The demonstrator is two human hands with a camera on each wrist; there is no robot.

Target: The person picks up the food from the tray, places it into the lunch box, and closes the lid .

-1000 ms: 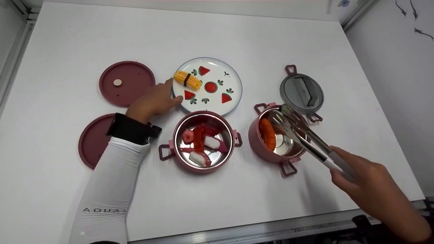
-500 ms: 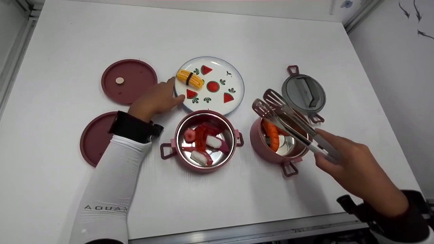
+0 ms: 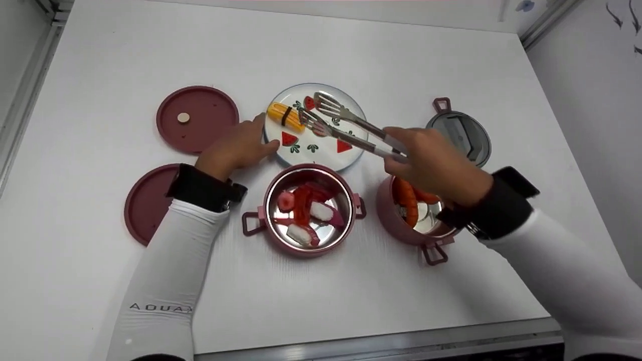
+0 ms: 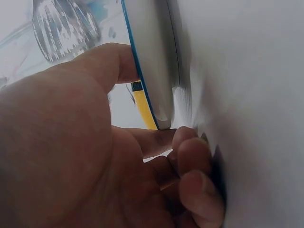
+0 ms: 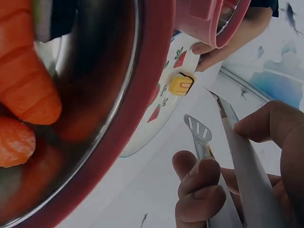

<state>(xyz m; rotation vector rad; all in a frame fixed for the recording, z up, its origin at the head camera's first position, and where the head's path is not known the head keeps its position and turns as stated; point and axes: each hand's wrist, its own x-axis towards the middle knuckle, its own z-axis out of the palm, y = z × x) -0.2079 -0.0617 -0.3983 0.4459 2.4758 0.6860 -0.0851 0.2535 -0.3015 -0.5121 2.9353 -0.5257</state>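
My left hand (image 3: 235, 150) grips the left edge of a white plate (image 3: 328, 156) printed with watermelons, its thumb over the rim in the left wrist view (image 4: 109, 61). On the plate's left side lies a yellow toy sushi piece (image 3: 278, 113) with a black band. My right hand (image 3: 436, 160) holds metal tongs (image 3: 351, 140) by their pale handles. The slotted heads hover over the plate, spread apart, with one overlapping the sushi's right end in the head view. Nothing shows between the heads in the right wrist view.
In front of the plate stands a pink pot (image 3: 301, 252) with red and white toy pieces. Right of it, another pot (image 3: 391, 225) holds orange toy pieces (image 3: 411, 213), partly hidden by my right wrist. Two dark red lids (image 3: 213, 125) lie left; a grey lid (image 3: 479, 143) lies right.
My right hand has carried the tongs from the right pot up and left to over the plate, their heads spreading wider. The left hand stays at the plate's edge.
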